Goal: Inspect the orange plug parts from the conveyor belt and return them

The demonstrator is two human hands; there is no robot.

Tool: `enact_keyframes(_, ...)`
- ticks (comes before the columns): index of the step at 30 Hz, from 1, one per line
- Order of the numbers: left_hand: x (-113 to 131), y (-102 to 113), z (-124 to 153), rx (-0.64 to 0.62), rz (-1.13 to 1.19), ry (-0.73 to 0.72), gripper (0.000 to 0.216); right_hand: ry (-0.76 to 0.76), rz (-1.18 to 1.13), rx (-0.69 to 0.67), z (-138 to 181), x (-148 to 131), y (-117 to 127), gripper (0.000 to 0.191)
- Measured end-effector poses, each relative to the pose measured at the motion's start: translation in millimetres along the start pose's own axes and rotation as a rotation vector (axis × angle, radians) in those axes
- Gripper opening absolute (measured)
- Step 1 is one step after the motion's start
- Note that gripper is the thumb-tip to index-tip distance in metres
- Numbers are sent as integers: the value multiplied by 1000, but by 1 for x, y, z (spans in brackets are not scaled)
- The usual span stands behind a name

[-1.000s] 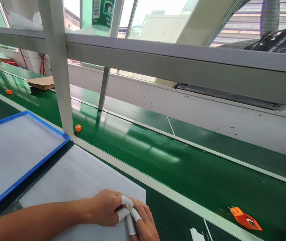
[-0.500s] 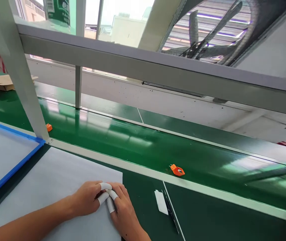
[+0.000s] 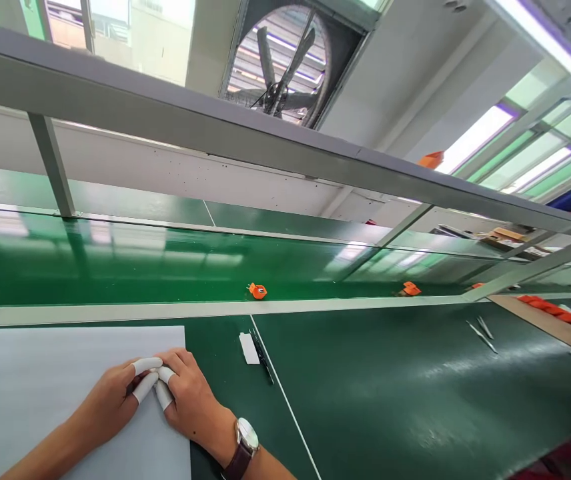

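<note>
My left hand point(image 3: 118, 398) and my right hand point(image 3: 191, 393) meet above a large white sheet point(image 3: 60, 360) on the dark green table. Thumb and index finger of each wear white finger cots, and all four tips are pinched together. Whatever sits between them is hidden or too small to make out. On my right wrist is a watch point(image 3: 247, 435) with a dark strap. A small white card point(image 3: 249, 349) and a thin black tool point(image 3: 263, 360) lie on the table to the right of my hands.
Beyond a pale rail point(image 3: 130, 312) runs a green belt point(image 3: 130, 267) carrying small orange pieces point(image 3: 257, 291). Two tweezers point(image 3: 482, 335) lie far right, near a wooden board point(image 3: 550, 327) with orange-red items. A grey frame bar point(image 3: 245, 143) crosses above the belt.
My view has swung to the right, so more of the table's right side shows and my hands sit further left. The fingertips stay pinched together over the sheet.
</note>
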State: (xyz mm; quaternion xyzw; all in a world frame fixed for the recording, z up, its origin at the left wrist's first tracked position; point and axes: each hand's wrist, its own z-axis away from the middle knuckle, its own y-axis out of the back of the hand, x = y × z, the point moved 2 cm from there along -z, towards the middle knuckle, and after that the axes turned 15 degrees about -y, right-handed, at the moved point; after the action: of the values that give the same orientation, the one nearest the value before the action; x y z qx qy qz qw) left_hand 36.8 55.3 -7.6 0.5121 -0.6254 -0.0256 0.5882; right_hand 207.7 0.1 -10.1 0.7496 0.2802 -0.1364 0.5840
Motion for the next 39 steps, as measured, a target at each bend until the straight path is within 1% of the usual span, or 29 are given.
enact_keyframes(4,3,5,-1,35,-2,11,27,5,-2,16,-1,-2,0,40)
enact_keyframes(7,2,6,-1,39,-17,33,27,16,-36,-3,-4,-4,3,33)
enact_keyframes(9,0,5,0,26,-11,26,28,21,-61,-32,-7,-1,9,33)
enact_keyframes(11,-2,4,1,13,-11,20,30,-11,-60,-28,-11,10,23,35)
enact_keyframes(13,-3,2,2,10,-23,29,30,-112,-21,50,-17,33,44,34)
enact_keyframes(14,-3,1,2,9,-30,34,30,-201,-5,108,-21,49,58,34)
enact_keyframes(17,-2,-1,2,4,-40,37,30,-363,21,229,-32,104,97,41)
enact_keyframes(19,1,-1,1,5,-42,42,30,-472,34,281,-39,142,117,50)
enact_keyframes(22,5,0,-2,-3,-26,72,30,-596,29,296,-52,184,129,59)
enact_keyframes(23,6,0,-2,-10,-13,79,29,-621,20,290,-56,192,129,60)
enact_keyframes(25,8,0,-3,-14,15,78,27,-651,-2,274,-64,200,125,60)
enact_keyframes(28,8,1,-2,12,30,70,25,-656,-34,276,-72,193,117,57)
enact_keyframes(29,9,1,-2,27,38,71,24,-645,-45,280,-73,185,113,56)
enact_keyframes(31,9,2,-3,66,130,93,24,-602,-73,280,-72,163,101,56)
enact_keyframes(33,11,4,-5,100,271,128,25,-541,-113,261,-66,133,85,57)
enact_keyframes(35,13,7,-8,116,391,165,29,-469,-160,223,-56,97,67,59)
enact_keyframes(38,20,15,-11,114,500,205,38,-357,-214,174,-39,42,41,59)
enact_keyframes(39,23,17,-11,115,542,210,40,-295,-226,178,-33,25,34,59)
